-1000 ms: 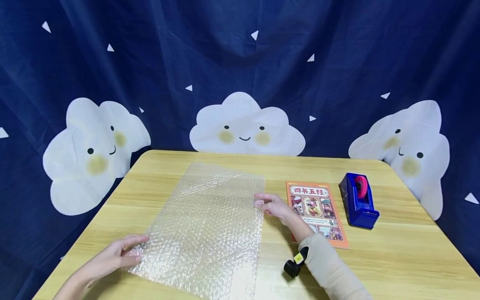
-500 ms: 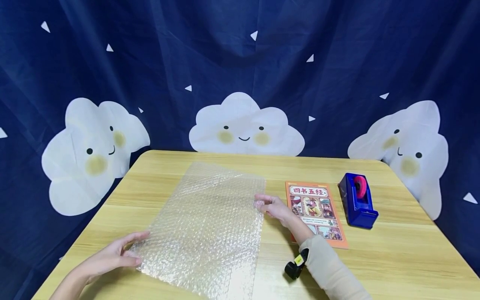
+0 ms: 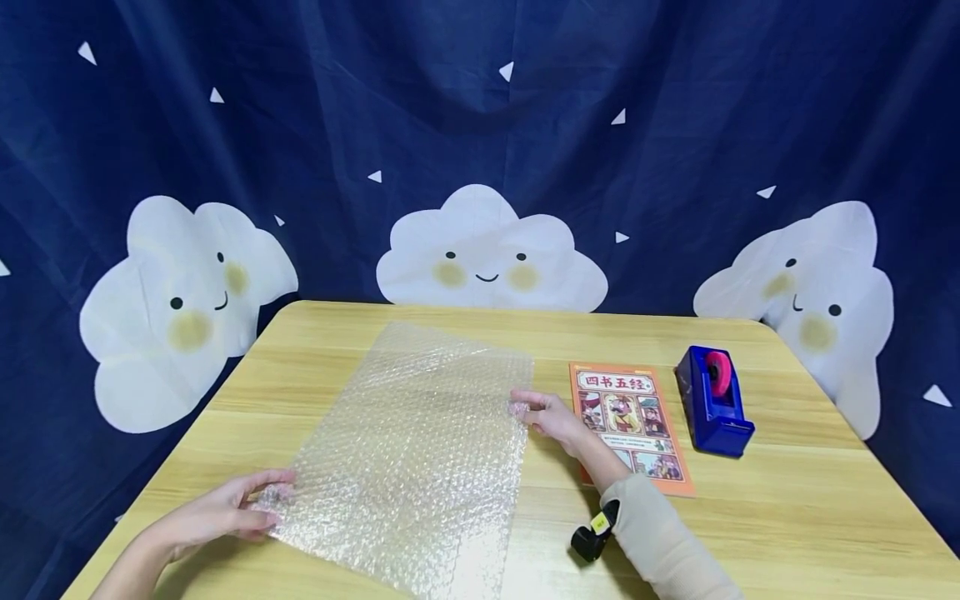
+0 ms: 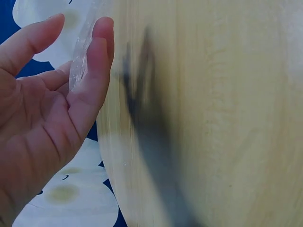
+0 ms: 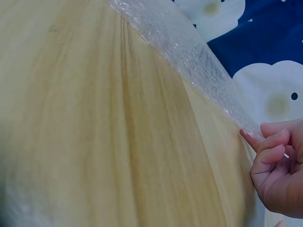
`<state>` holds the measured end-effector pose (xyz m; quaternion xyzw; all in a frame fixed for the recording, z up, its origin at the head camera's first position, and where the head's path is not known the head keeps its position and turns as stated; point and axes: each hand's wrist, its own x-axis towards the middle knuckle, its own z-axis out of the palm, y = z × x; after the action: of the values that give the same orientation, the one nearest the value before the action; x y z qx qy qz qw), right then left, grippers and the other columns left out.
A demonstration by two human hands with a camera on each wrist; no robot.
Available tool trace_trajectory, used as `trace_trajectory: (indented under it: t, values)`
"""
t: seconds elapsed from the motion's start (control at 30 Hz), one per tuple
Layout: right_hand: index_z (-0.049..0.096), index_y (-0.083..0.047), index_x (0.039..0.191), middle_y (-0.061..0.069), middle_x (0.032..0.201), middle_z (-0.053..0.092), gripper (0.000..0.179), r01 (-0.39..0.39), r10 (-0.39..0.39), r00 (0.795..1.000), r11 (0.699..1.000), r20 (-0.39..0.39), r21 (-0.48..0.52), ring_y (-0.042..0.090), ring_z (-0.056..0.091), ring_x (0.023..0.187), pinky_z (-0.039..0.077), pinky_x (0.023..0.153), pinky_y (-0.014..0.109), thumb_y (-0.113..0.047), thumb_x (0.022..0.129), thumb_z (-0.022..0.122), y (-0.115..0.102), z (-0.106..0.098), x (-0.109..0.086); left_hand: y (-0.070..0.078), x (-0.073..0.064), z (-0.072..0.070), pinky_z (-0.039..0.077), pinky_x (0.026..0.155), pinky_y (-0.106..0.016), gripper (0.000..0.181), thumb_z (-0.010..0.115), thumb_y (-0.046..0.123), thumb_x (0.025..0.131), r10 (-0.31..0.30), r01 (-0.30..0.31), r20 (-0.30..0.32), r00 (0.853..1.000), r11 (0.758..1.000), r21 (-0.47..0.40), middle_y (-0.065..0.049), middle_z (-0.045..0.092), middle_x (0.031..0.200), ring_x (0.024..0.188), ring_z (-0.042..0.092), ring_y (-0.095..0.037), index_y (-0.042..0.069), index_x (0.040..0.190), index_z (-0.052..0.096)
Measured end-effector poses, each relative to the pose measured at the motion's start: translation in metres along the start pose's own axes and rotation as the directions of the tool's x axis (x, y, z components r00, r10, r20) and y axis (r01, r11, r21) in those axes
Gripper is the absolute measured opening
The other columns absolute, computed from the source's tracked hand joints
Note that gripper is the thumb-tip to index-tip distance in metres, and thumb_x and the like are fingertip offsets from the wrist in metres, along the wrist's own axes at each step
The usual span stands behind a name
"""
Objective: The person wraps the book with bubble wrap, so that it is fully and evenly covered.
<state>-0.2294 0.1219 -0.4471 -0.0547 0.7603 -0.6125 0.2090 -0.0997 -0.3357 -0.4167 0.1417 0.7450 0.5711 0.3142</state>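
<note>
A clear sheet of bubble wrap [image 3: 420,442] lies spread over the wooden table. At its near left corner my left hand [image 3: 213,508] holds the edge between thumb and fingers, with a bit of wrap bunched there. The left wrist view shows a strip of the wrap [image 4: 80,64] against the fingers of that hand [image 4: 52,109]. On the right edge, my right hand [image 3: 551,415] pinches the wrap between thumb and fingers. From the right wrist, the sheet's edge [image 5: 189,71] runs up to the curled right hand [image 5: 279,170].
Right of the wrap lies an orange comic-style book [image 3: 630,425], partly covered by the right forearm. Beyond it stands a blue tape dispenser [image 3: 712,404] with a pink roll. A black wrist camera [image 3: 595,533] juts from the right sleeve. A dark blue cloud-print curtain [image 3: 480,125] hangs behind the table.
The left hand has shifted slightly left, and its fingers have come closer around the wrap's corner. The right hand stays nearly in place. The book and dispenser have not moved on the table.
</note>
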Motion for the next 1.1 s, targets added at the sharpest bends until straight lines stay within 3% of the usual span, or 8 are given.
trace_trajectory:
  t: [0.1, 0.27, 0.57, 0.77, 0.97, 1.1]
  values:
    - [0.047, -0.003, 0.131, 0.0, 0.084, 0.048, 0.044, -0.001, 0.001, 1.0, 1.0, 0.005, 0.005, 0.006, 0.032, 0.051, 0.028, 0.046, 0.014, -0.002, 0.088, 0.052, 0.001, 0.0, -0.001, 0.001, 0.001, 0.0, 0.051, 0.078, -0.039, 0.066, 0.049, 0.008, 0.09, -0.013, 0.013, 0.003, 1.0, 1.0, 0.001, -0.007, 0.04, 0.127, 0.096, 0.058, -0.018, -0.017, 0.135, 0.009]
    - [0.045, -0.003, 0.133, 0.002, 0.089, 0.049, 0.045, -0.001, 0.001, 1.0, 1.0, 0.01, 0.03, 0.005, 0.035, 0.053, 0.028, 0.046, 0.013, -0.001, 0.088, 0.052, 0.002, -0.001, -0.002, 0.003, 0.003, -0.002, 0.053, 0.071, -0.038, 0.073, 0.052, 0.004, 0.086, 0.02, -0.021, 0.022, 1.0, 1.0, 0.009, 0.01, 0.039, 0.12, 0.082, 0.059, -0.016, -0.017, 0.135, 0.002]
    - [0.043, -0.001, 0.134, 0.0, 0.084, 0.049, 0.047, -0.01, 0.009, 1.0, 0.999, 0.026, 0.035, 0.005, 0.036, 0.054, 0.029, 0.046, 0.014, -0.003, 0.088, 0.053, 0.002, -0.003, -0.006, 0.006, 0.009, -0.004, 0.049, 0.059, -0.024, 0.078, 0.052, -0.005, 0.077, 0.041, -0.041, -0.001, 0.999, 0.999, 0.02, 0.001, 0.035, 0.121, 0.059, 0.044, -0.003, -0.015, 0.137, 0.002]
    - [0.039, 0.001, 0.135, 0.01, 0.106, 0.059, 0.049, -0.004, 0.001, 0.999, 0.998, 0.052, 0.058, 0.003, 0.037, 0.052, 0.03, 0.045, 0.013, -0.009, 0.09, 0.053, 0.004, -0.005, -0.009, 0.007, 0.014, -0.006, 0.05, 0.058, -0.024, 0.078, 0.054, -0.003, 0.077, 0.018, -0.015, -0.048, 0.999, 0.997, 0.073, -0.001, 0.037, 0.121, 0.06, 0.046, -0.003, -0.016, 0.137, 0.006]
    - [0.038, 0.001, 0.136, 0.013, 0.11, 0.059, 0.05, -0.017, 0.011, 0.997, 0.997, 0.071, 0.079, 0.001, 0.038, 0.052, 0.031, 0.044, 0.012, -0.01, 0.09, 0.053, 0.004, -0.007, -0.012, 0.008, 0.017, -0.007, 0.05, 0.059, -0.025, 0.077, 0.055, -0.002, 0.077, 0.011, -0.005, -0.064, 0.998, 0.995, 0.096, -0.029, 0.031, 0.128, 0.06, 0.046, -0.004, -0.016, 0.137, 0.009]
    - [0.038, 0.001, 0.136, 0.007, 0.101, 0.061, 0.051, -0.02, 0.013, 0.997, 0.996, 0.074, 0.09, 0.001, 0.038, 0.05, 0.03, 0.043, 0.012, -0.01, 0.089, 0.054, 0.004, -0.007, -0.012, 0.007, 0.019, -0.006, 0.051, 0.062, -0.027, 0.077, 0.056, -0.001, 0.077, -0.009, 0.016, -0.071, 0.997, 0.995, 0.099, -0.036, 0.025, 0.13, 0.065, 0.049, -0.007, -0.016, 0.136, 0.01]
